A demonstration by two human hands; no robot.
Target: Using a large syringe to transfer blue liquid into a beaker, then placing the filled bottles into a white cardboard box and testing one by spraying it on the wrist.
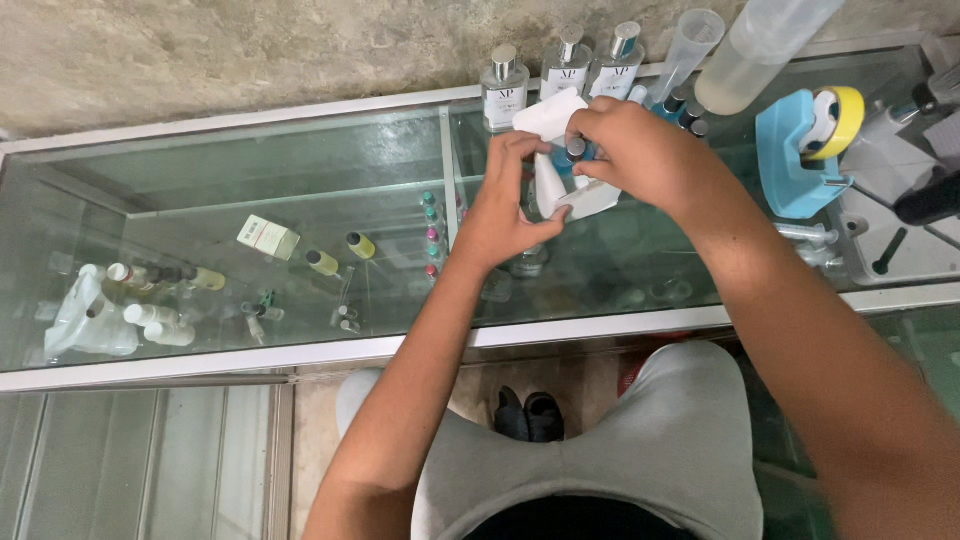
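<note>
My left hand and right hand both grip the white box above the glass counter — it may slip onto the bottles — my fingers pinch only edges.

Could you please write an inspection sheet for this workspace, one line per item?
Surface: glass counter top with a metal frame, over a display case.
Job's things: small white box with open flaps, held above the glass in both hands.
Clutter: three clear perfume bottles at the back edge; a blue tape dispenser with a yellow roll; a clear plastic cylinder; small bottles on the shelf under the glass.
Grippers: left hand and right hand both grip the box.
Cables: nothing seen.
Surroundings: rough concrete wall behind; the person's grey-clad knees and dark shoes below.
</note>
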